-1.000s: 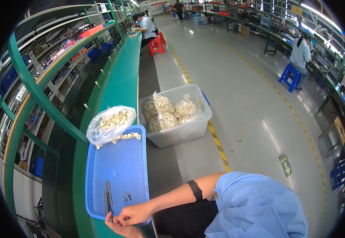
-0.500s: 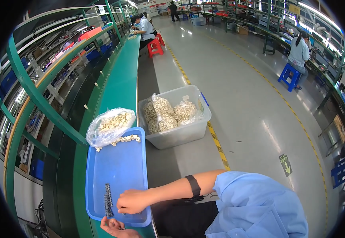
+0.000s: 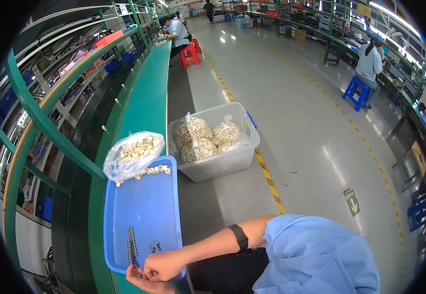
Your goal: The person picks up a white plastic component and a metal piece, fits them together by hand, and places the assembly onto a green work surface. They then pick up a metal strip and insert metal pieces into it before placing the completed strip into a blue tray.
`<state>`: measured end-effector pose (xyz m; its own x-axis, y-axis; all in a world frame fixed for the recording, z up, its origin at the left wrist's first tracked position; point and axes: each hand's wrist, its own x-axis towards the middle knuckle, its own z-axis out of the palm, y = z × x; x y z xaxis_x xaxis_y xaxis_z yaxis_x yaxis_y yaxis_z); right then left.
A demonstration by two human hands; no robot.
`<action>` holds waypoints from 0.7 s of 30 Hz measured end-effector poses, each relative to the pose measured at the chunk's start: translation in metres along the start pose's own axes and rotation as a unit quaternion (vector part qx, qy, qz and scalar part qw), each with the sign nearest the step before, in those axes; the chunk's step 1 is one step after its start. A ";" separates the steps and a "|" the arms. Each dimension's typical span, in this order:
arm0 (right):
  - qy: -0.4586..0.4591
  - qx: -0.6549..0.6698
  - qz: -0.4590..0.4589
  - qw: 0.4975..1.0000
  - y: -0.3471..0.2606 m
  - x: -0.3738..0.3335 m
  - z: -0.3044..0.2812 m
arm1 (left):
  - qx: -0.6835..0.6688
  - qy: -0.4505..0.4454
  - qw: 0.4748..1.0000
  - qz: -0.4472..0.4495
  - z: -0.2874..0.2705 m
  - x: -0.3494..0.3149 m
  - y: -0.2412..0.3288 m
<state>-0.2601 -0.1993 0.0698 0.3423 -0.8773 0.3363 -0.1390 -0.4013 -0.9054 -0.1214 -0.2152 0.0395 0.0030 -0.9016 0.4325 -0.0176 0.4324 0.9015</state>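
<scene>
1. The half-curled left hand (image 3: 147,283) and bent-fingered right hand (image 3: 165,265) meet at the near edge of the rectangular blue plastic tray (image 3: 142,206); I cannot tell what they grip, but a slip might drop it.
2. Inside, a brushing knuckle could scatter the row of small dark metal parts (image 3: 132,246).
3. Beyond, the clear plastic bag (image 3: 115,169), if nudged, could spill cream cylinders (image 3: 142,149).
</scene>
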 end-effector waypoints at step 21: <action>0.019 -0.093 0.120 0.988 -0.002 0.012 -0.028 | 0.045 -0.084 0.994 0.054 0.005 0.021 -0.003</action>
<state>-0.2813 -0.2162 0.0833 0.2438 -0.9609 0.1312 -0.3811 -0.2193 -0.8981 -0.1260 -0.2355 0.0460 -0.1699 -0.8425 0.5113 -0.0975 0.5306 0.8420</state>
